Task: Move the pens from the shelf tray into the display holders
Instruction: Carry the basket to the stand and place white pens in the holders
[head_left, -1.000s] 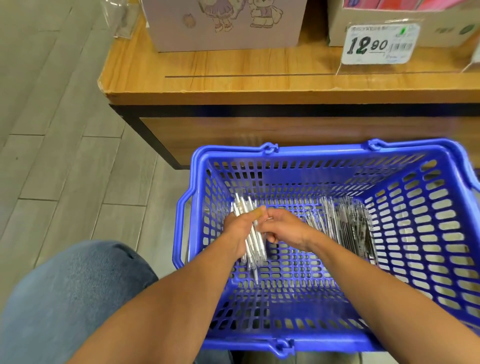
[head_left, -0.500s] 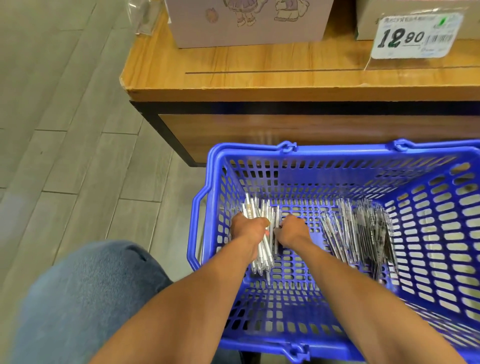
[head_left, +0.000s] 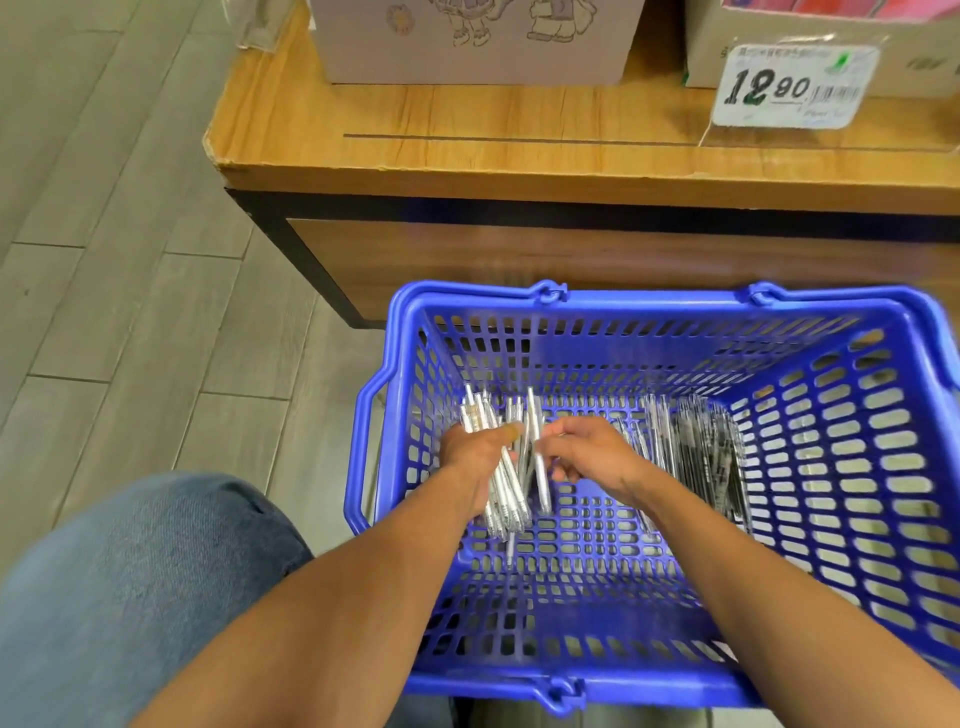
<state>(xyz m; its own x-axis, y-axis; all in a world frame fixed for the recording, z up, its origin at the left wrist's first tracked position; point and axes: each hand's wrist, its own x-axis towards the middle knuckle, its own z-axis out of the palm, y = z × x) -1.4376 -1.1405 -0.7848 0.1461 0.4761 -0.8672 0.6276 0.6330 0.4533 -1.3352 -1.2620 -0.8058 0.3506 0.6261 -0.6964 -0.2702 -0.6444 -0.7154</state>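
The pens (head_left: 506, 470) look light, stiff and slick, so they'd probably fan out unless squeezed mid-barrel, which is how the left hand (head_left: 478, 457) clamps a bundle inside the blue basket (head_left: 675, 312) while the right hand (head_left: 589, 454) pinches one more.

A shop, price tag (head_left: 795, 85) on wooden display shelf (head_left: 519, 150), blue shopping basket (head_left: 852, 467), boxed goods (head_left: 467, 41)

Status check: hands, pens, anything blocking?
Left hand grips pen bundle. Right hand pinches one pen. More pens in basket. Nothing blocking.
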